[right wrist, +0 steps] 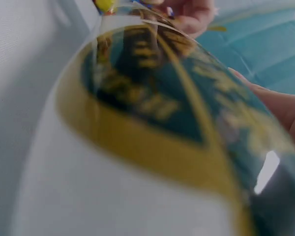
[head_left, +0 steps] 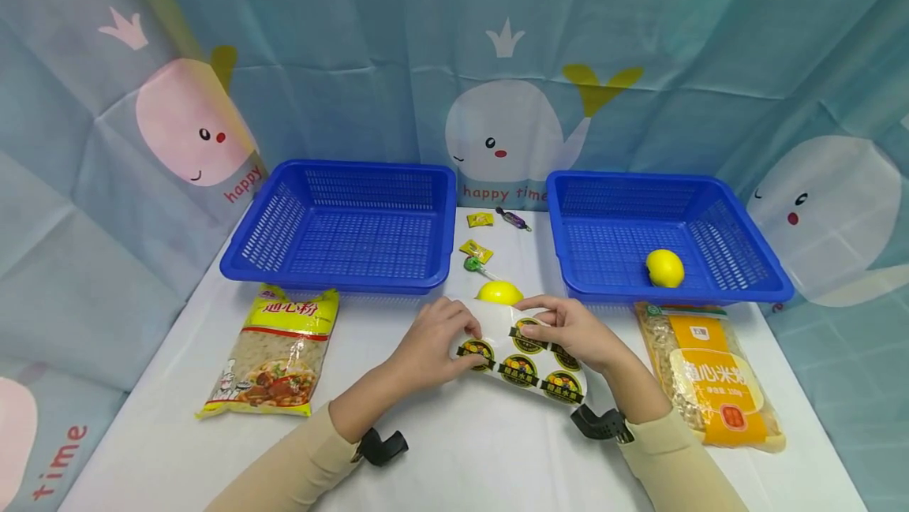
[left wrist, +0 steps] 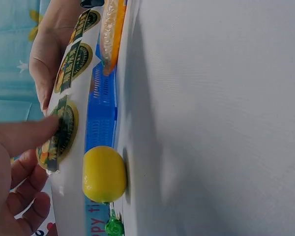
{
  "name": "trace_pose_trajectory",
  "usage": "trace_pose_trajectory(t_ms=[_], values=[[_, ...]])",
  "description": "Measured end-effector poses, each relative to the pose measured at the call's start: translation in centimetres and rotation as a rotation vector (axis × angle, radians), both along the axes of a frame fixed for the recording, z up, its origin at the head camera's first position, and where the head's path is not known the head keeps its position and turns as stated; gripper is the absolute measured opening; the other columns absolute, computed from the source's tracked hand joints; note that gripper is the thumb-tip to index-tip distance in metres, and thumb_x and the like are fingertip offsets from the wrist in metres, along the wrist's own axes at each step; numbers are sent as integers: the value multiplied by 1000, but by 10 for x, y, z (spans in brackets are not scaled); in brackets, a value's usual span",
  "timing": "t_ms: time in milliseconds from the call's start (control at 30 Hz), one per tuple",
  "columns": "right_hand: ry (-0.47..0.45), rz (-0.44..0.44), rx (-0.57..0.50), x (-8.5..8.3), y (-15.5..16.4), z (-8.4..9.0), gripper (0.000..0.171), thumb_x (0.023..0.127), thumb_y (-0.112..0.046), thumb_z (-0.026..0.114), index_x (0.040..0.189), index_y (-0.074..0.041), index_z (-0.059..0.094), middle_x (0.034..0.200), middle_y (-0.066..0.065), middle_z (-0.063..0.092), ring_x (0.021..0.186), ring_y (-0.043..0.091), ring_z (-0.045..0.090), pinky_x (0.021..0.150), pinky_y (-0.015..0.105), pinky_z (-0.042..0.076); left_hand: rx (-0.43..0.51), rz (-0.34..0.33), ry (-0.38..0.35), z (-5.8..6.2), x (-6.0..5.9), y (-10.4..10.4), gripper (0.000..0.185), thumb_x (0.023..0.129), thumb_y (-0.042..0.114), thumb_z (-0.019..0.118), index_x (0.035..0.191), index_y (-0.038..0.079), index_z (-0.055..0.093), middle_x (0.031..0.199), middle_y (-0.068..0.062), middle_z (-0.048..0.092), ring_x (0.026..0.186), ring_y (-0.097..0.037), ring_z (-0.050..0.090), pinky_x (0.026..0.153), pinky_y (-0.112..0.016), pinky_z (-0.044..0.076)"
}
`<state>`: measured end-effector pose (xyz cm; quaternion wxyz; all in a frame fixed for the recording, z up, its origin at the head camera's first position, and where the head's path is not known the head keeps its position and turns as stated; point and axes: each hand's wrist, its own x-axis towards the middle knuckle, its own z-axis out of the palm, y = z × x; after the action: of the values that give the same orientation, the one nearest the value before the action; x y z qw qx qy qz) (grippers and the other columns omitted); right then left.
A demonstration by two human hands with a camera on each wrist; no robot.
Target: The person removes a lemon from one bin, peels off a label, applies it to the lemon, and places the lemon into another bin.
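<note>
Both hands pinch the sticker sheet [left wrist: 64, 108], left hand [left wrist: 14, 167] near its bottom end; a lemon [left wrist: 104, 174] sits on the surface [left wrist: 216, 118] just beside it.

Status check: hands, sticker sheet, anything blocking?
Left hand and right hand both pinch the sticker sheet, held above the table. Lemon just behind it. Nothing blocking.

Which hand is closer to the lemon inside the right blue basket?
Right. The right hand sits just below-left of the lemon in the basket, pinching the sticker sheet; the left hand is farther left.
</note>
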<state>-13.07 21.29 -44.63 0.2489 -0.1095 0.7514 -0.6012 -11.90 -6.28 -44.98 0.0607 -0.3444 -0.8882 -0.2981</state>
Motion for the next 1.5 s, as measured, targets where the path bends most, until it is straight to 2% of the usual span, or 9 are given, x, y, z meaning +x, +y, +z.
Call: trace_pose_trajectory(t_ms=[100, 167, 367, 467, 633, 800, 1100, 1333, 1500], values=[[-1, -1, -6, 0, 0, -1, 51, 95, -23, 72, 138, -2, 53, 81, 3, 72, 73, 9, 64, 73, 25, 55, 31, 9, -31, 1, 0, -1, 23, 81, 27, 85, 90, 19, 65, 89, 9, 63, 92, -12, 52, 86, -35, 43], [-4, 0, -10, -1, 1, -3, 52, 95, -22, 72, 138, 0, 53, 81, 3, 71, 73, 9, 64, 72, 26, 56, 79, 6, -92, 2, 0, -1, 20, 83, 24, 84, 88, 19, 65, 86, 9, 63, 88, -11, 53, 83, -32, 45], [-4, 19, 35, -8, 6, -10, 49, 95, -21, 71, 136, 1, 55, 80, 5, 70, 70, 9, 60, 68, 25, 53, 287, -16, -368, 9, 1, -4, 12, 90, 18, 77, 90, 17, 65, 86, 8, 67, 83, -9, 63, 80, -31, 56], [23, 84, 136, -11, 6, -12, 44, 95, -24, 72, 132, -3, 61, 77, 4, 65, 62, 8, 50, 59, 22, 46, 369, 18, -467, 10, 0, -4, 10, 93, 16, 74, 93, 13, 65, 91, 3, 70, 86, -10, 66, 81, -28, 58], [151, 196, 384, -14, 0, -16, 34, 91, -29, 76, 118, -9, 69, 75, -2, 61, 65, 11, 49, 63, 26, 44, 434, 89, -558, 9, -2, -4, 8, 94, 10, 72, 95, 9, 64, 91, -4, 70, 81, -18, 67, 74, -27, 59], [253, 88, 582, -14, -8, -20, 27, 85, -30, 82, 101, -12, 69, 83, -2, 62, 76, 15, 54, 71, 32, 46, 414, 127, -599, 7, -3, -4, 8, 94, 9, 70, 97, 8, 63, 84, -5, 72, 70, -31, 68, 62, -31, 58], [424, -46, 786, -8, -22, -25, 38, 77, -42, 87, 91, -15, 64, 88, -3, 60, 84, 16, 53, 79, 35, 48, 386, 225, -612, 9, -3, -3, 18, 88, 0, 70, 103, 8, 65, 89, -5, 71, 76, -14, 60, 68, -24, 53], [435, -94, 753, -6, -22, -24, 41, 77, -42, 87, 89, -14, 60, 86, 1, 59, 82, 17, 51, 76, 35, 45, 344, 255, -573, 9, -3, -2, 29, 83, -1, 73, 109, 12, 68, 91, -2, 67, 75, -14, 52, 67, -24, 44], [429, -157, 681, -5, -22, -21, 44, 81, -40, 85, 98, -9, 59, 90, 7, 59, 82, 19, 52, 73, 34, 45, 329, 253, -569, 7, -3, -1, 31, 83, -1, 74, 112, 11, 68, 86, -1, 63, 74, -16, 49, 65, -25, 40]])
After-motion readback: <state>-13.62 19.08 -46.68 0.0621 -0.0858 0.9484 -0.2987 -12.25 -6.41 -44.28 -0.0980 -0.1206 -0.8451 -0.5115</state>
